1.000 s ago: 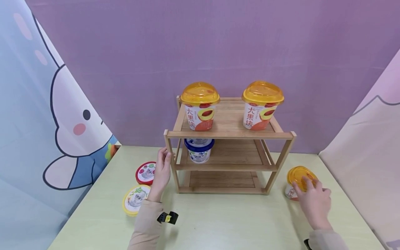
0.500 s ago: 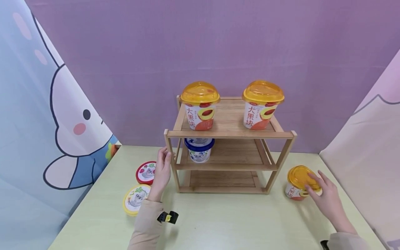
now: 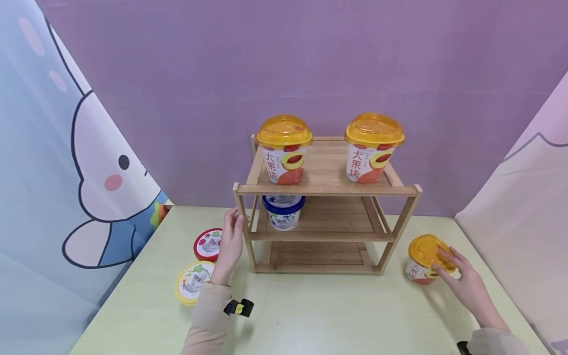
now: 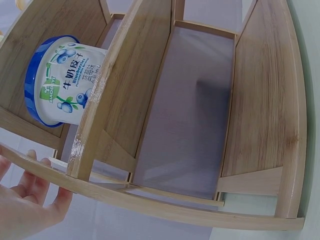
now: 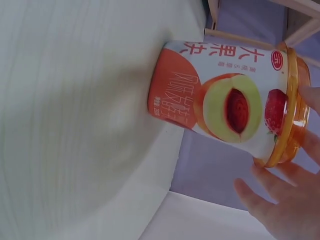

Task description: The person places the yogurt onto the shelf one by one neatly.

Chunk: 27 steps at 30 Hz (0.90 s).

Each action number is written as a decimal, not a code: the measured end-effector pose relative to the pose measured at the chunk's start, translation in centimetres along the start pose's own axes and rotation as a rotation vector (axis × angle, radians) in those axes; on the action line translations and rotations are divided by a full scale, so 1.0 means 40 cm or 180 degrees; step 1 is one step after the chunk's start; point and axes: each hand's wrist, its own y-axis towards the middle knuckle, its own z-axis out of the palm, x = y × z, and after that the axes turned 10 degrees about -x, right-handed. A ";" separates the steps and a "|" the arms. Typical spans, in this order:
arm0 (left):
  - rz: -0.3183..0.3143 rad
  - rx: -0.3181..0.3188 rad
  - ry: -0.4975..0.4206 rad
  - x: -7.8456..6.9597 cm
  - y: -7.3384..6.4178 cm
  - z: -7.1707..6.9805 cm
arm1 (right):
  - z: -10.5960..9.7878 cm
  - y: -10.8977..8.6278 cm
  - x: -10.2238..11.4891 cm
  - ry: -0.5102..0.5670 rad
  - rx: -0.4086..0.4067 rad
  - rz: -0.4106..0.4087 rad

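At the left front post of a three-level wooden rack (image 3: pixel 326 190), my left hand (image 3: pixel 230 246) holds the upright, its fingers partly hidden behind it. On the table right of the rack stands an upright yogurt cup (image 5: pixel 220 95) with a clear orange lid and a peach picture. My right hand (image 3: pixel 466 283) is at the right side of that lid, fingers spread and loosely extended. Two matching yogurt cups, a left one (image 3: pixel 285 153) and a right one (image 3: pixel 372 148), stand on the top shelf. A blue-lidded blueberry pudding cup (image 4: pixel 67 82) sits on the middle shelf's left side.
Left of the rack, a red-lidded cup (image 3: pixel 208 244) and a yellow-lidded cup (image 3: pixel 195 281) stand beside my left forearm, which partly covers them. A purple cloth backdrop (image 3: pixel 199 123) hangs behind the table (image 3: pixel 310 315), with printed cloths on both sides.
My right hand has drawn back to the right from over the orange lid to its side, then moved slightly back towards it. My left hand stays at the post.
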 end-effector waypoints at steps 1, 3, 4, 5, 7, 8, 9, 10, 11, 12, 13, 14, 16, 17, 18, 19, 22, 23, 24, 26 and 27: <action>0.0000 0.0000 -0.0007 0.000 0.000 0.000 | 0.003 -0.001 0.002 -0.0009 -0.0029 0.0018; -0.0014 0.0003 -0.0016 0.001 0.001 0.000 | 0.009 -0.003 0.006 -0.0021 -0.0086 0.0075; -0.0016 0.0008 -0.0019 0.001 0.001 0.000 | 0.013 -0.004 0.008 -0.0023 -0.0121 0.0114; -0.0019 0.0010 -0.0015 0.002 0.001 0.000 | 0.016 -0.006 0.012 -0.0022 -0.0153 0.0165; -0.0028 0.0003 -0.0020 0.003 0.002 0.001 | 0.024 -0.010 0.019 -0.0022 -0.0231 0.0238; -0.0030 0.0002 -0.0015 0.003 0.002 0.001 | 0.028 -0.012 0.023 -0.0025 -0.0275 0.0276; -0.0028 0.0000 -0.0016 0.003 0.002 0.001 | 0.031 -0.014 0.027 -0.0026 -0.0326 0.0307; -0.0026 -0.0004 -0.0008 0.002 0.001 0.001 | 0.034 -0.016 0.030 -0.0023 -0.0379 0.0334; -0.0023 -0.0007 -0.0007 0.001 0.001 0.001 | 0.036 -0.018 0.034 -0.0031 -0.0421 0.0367; -0.0022 -0.0006 -0.0015 0.000 0.001 0.001 | 0.039 -0.019 0.037 -0.0054 -0.0465 0.0386; -0.0021 -0.0002 -0.0024 -0.001 0.000 0.001 | 0.042 -0.020 0.041 -0.0076 -0.0502 0.0416; -0.0024 0.0004 -0.0031 -0.002 0.000 0.001 | 0.044 -0.022 0.043 -0.0100 -0.0534 0.0450; -0.0025 0.0010 -0.0030 -0.003 -0.001 0.001 | 0.050 -0.024 0.049 -0.0162 -0.0595 0.0514; -0.0023 0.0013 -0.0026 -0.003 -0.001 0.000 | 0.054 -0.026 0.053 -0.0203 -0.0619 0.0548; -0.0025 0.0014 -0.0032 -0.004 -0.002 0.000 | 0.057 -0.027 0.057 -0.0248 -0.0644 0.0574; -0.0027 0.0010 -0.0032 -0.005 -0.002 0.001 | 0.060 -0.028 0.060 -0.0287 -0.0671 0.0600; -0.0041 0.0002 -0.0022 -0.005 -0.002 0.001 | 0.069 -0.029 0.070 -0.0401 -0.0751 0.0662; -0.0046 0.0004 -0.0023 -0.005 -0.002 0.001 | 0.071 -0.029 0.073 -0.0424 -0.0782 0.0671; -0.0053 0.0003 -0.0036 -0.004 -0.001 0.001 | 0.073 -0.029 0.075 -0.0443 -0.0806 0.0681; -0.0057 0.0006 -0.0045 -0.002 0.000 0.001 | 0.077 -0.029 0.078 -0.0458 -0.0859 0.0700; -0.0060 0.0008 -0.0049 -0.001 0.000 0.001 | 0.080 -0.030 0.079 -0.0459 -0.0877 0.0718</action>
